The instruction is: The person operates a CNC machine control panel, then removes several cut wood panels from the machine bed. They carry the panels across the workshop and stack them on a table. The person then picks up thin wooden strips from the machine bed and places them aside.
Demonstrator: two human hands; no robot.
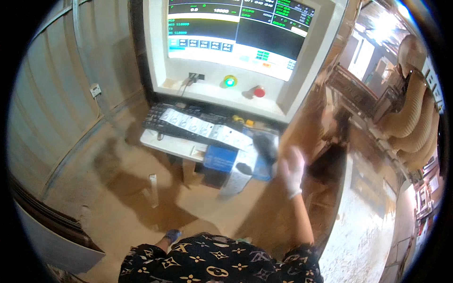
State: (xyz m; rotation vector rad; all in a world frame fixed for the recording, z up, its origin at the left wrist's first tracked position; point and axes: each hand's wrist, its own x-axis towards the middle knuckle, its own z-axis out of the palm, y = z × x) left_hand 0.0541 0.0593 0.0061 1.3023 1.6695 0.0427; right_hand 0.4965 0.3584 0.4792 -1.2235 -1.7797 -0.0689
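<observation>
My right hand (292, 172), in a white glove, is right of the keyboard shelf (165, 144), with its fingers stretched out and blurred. Nothing shows in its grasp. Closest to it is a blurred dark rounded object (265, 146) at the shelf's right end. A strip of white printed labels (196, 126) lies across the black keyboard (153, 118). Below sit a blue box-like item (220, 158) and a small dark oval thing (244, 168). By my waist, my left hand (173, 234) appears as a dark blue covered shape beyond the sleeve; its fingers cannot be made out.
Above the shelf stands a control cabinet with a lit screen (236, 35), a green-lit button (230, 82) and a red knob (259, 91). A pale bench (358, 212) runs along the right. Ribbed hoses (406, 113) hang at the far right; a panelled wall (61, 89) borders the left.
</observation>
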